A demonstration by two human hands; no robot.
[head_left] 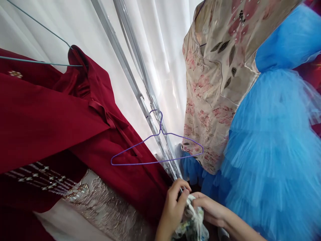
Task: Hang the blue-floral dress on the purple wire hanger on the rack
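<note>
Red garment [117,144]: hangs at left, crowding the hands.
Purple hanger [160,132]: bare, seemingly hooked on the metal stand [116,45]; a knock might unhook it.
Left hand [173,204]: pinching bunched cloth.
Pale cloth [197,219]: low, between both hands; a loosened pinch could drop it.
Right hand [213,209]: gripping the same cloth.
Floral dress [208,110], blue dress [271,134]: near the right forearm; could snag.

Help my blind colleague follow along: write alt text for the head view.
A left hand and right hand hold bunched pale cloth below a purple hanger at metal poles. A red garment hangs left; a floral garment and blue dress right.
</note>
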